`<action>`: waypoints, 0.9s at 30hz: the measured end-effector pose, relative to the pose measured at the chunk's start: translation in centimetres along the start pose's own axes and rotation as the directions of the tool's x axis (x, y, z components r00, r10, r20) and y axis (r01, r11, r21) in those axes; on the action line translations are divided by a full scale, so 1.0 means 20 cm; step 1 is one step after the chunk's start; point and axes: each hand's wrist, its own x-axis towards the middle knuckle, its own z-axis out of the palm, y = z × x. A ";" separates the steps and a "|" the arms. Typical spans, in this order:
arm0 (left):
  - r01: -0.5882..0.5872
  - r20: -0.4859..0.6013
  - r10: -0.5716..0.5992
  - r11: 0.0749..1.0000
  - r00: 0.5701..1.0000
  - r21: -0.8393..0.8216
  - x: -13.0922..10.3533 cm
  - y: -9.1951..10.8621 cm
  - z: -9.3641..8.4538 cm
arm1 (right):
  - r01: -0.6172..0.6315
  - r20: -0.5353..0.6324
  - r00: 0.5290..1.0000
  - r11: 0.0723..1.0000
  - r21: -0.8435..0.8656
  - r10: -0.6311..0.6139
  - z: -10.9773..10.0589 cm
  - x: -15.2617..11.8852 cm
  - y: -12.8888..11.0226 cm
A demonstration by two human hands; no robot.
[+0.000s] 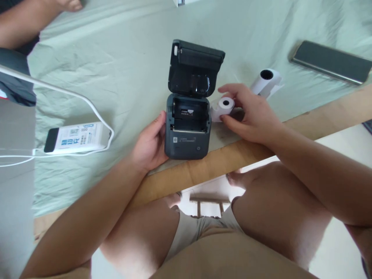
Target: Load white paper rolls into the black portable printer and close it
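Note:
A dark portable label printer (187, 145) stands near the wooden edge with its lid (196, 69) flipped up, showing the inner compartment. My left hand (152, 143) is wrapped around the printer's left side, thumb along its wall. On the right, my right hand (245, 112) pinches a small white paper roll (223, 108) between thumb and fingers, close beside the printer's right side. Behind that hand a second white paper roll (266, 81) with a dark core lies on the cloth, its paper end loose.
A black smartphone (331, 62) lies at the far right. At left is a white-and-black power bank (78, 137) with a white cable (84, 100) looping around it. Another person's arm (31, 19) rests at the top left. The wooden edge (186, 170) runs in front of me.

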 end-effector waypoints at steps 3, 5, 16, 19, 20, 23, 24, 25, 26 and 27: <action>-0.007 -0.008 0.007 1.000 1.000 0.003 0.00 0.00 0.00 | 0.010 -0.002 1.000 1.000 -0.011 -0.010 0.00 0.00 -0.01; -0.018 -0.014 0.018 1.000 1.000 0.012 0.00 0.00 0.00 | 0.030 -0.014 0.999 0.999 -0.045 -0.030 0.00 0.01 -0.02; -0.027 -0.036 0.028 0.999 0.999 0.023 -0.01 0.00 0.03 | -0.004 0.031 1.000 0.999 -0.036 0.005 0.01 0.02 0.02; -0.030 -0.002 0.030 0.998 1.000 0.053 0.00 0.00 0.01 | 0.035 -0.023 0.999 0.999 -0.007 -0.035 0.02 0.04 0.05; -0.038 0.013 0.037 0.998 0.999 0.059 0.00 -0.01 0.00 | 0.046 -0.055 0.997 0.999 0.013 -0.046 0.01 0.04 0.05; -0.066 0.056 0.063 0.996 0.996 0.052 0.01 -0.02 -0.02 | 0.060 -0.195 0.980 0.991 0.119 -0.036 -0.03 0.04 -0.02; -0.079 0.076 0.076 0.996 0.994 0.050 0.02 -0.02 -0.03 | 0.060 -0.242 0.970 0.985 0.160 -0.020 -0.04 0.03 -0.06; -0.095 0.100 0.089 0.994 0.991 0.054 0.02 -0.03 -0.03 | 0.065 -0.283 0.959 0.980 0.190 -0.009 -0.06 0.03 -0.11; -0.111 0.124 0.102 0.992 0.987 0.065 0.02 -0.03 -0.04 | 0.074 -0.312 0.950 0.976 0.204 -0.007 -0.07 0.03 -0.16; -0.127 0.146 0.114 0.989 0.983 0.080 0.02 -0.04 -0.05 | 0.091 -0.321 0.947 0.976 0.200 -0.022 -0.07 0.03 -0.20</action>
